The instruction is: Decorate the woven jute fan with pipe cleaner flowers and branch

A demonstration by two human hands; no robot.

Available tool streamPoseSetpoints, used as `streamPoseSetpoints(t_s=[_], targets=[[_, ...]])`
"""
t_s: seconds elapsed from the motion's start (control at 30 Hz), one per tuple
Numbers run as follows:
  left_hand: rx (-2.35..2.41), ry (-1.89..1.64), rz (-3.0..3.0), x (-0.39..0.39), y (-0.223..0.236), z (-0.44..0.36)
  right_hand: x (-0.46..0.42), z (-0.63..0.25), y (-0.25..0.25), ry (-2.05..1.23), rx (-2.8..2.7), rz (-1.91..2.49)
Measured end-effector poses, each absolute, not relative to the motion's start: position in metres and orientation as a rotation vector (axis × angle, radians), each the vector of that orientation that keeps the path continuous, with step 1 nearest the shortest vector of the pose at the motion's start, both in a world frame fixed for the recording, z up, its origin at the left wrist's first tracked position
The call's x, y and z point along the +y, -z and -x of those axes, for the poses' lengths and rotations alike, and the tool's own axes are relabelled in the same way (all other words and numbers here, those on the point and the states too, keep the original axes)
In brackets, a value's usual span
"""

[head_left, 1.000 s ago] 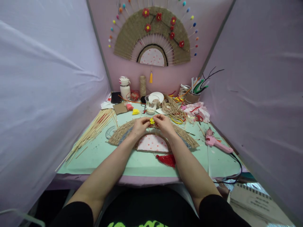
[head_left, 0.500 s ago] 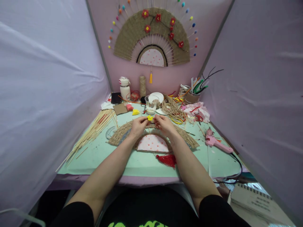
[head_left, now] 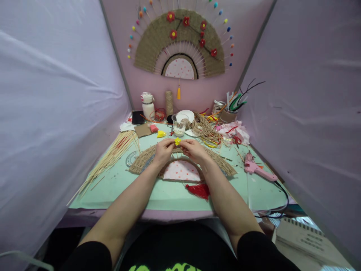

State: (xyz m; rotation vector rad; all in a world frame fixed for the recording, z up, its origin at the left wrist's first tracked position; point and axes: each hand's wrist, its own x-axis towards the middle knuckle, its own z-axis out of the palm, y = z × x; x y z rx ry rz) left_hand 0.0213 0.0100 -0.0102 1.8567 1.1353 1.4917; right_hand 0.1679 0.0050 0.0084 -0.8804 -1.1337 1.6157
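A small yellow flower (head_left: 177,141) is pinched between my two hands, above the upper edge of a woven twine fan (head_left: 142,160). My left hand (head_left: 165,150) grips the flower's left side with closed fingertips. From the right, the fingertips of my right hand (head_left: 193,149) close on its other side. The fan lies flat on the table under my wrists, its inner half-circle (head_left: 182,171) white with pink dots. A red tassel (head_left: 198,191) lies just below the fan, beside my right forearm.
Thin sticks (head_left: 108,160) spread along the left. A pink glue gun (head_left: 258,169) with its cord lies at the right. Behind my hands stand a clear plastic cup (head_left: 179,126), a yellow packet (head_left: 161,134), a twine heap (head_left: 205,130) and a white bottle (head_left: 148,106). A finished fan (head_left: 152,49) hangs on the back wall.
My right fingertips have moved left onto the yellow flower, closing the small gap beside it. The flower has turned slightly. The whole view has shifted a little.
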Motion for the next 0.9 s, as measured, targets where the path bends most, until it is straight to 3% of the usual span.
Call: streamPoseSetpoints(t_s=[0.3, 0.37, 0.6, 0.73, 0.9], targets=[[1.034, -1.434, -1.677, 0.009, 0.009, -0.025, 0.006, -0.177, -0.014, -1.748, -1.152, 0.903], [1.059, -1.465, -1.561, 0.012, 0.012, -0.025, 0.006, -0.174, -0.013, -1.574, -1.189, 0.954], [1.056, -1.599, -1.286, 0.02, 0.02, -0.023, 0.001, -0.166, -0.007, -0.391, -1.7, 0.904], [1.055, -1.568, -1.331, 0.015, 0.018, -0.027, 0.002, -0.167, -0.002, -0.113, -1.816, 0.853], [1.081, -1.53, -1.377, 0.013, 0.017, -0.029, 0.004, -0.169, 0.0, -0.039, -1.876, 0.873]])
